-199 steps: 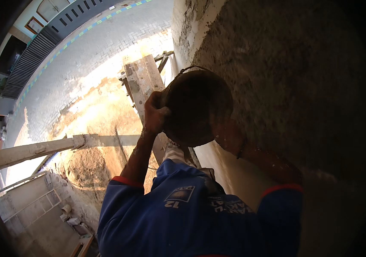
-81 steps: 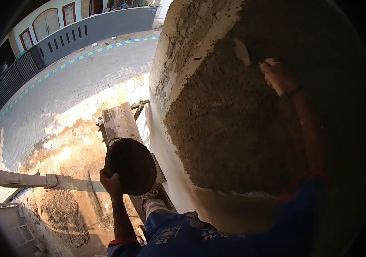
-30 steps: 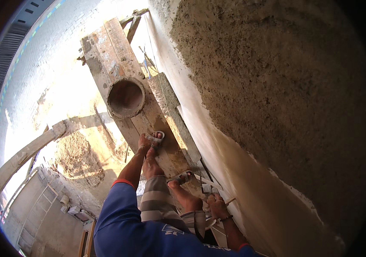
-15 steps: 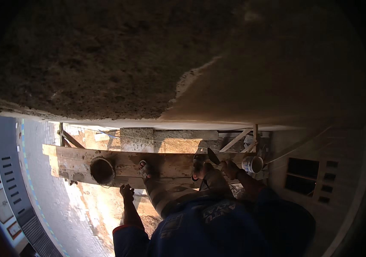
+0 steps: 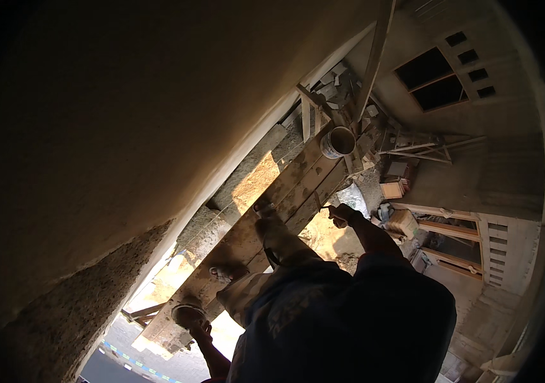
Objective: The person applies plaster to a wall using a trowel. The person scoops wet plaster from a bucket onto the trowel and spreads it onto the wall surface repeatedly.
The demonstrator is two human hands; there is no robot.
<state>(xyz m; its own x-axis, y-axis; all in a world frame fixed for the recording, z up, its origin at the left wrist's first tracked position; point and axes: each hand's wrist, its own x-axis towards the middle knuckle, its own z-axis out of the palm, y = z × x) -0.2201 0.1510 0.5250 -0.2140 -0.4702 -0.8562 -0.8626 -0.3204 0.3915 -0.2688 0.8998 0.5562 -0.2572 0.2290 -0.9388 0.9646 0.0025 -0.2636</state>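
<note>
I stand on a plank walkway beside a wall, part smooth and part rough and dark. My right hand, out past the plank's right edge, is closed round a trowel; its blade shows as a thin edge. My left hand is low at the left, right beside the rim of a round bucket on the plank. Shadow hides its fingers, and I cannot tell whether it grips that rim. Both my feet are on the boards between the bucket and a second one.
A whitish paint bucket stands at the plank's far end, near a wooden brace. Rubble and broken blocks lie below. To the right are a wooden trestle, boxes and a window frame. The plank has open edges.
My view and body have turned to the right, so the plank now runs diagonally. My left hand has come up to the nearer bucket. My right hand still holds the trowel, now beyond the plank's edge.
</note>
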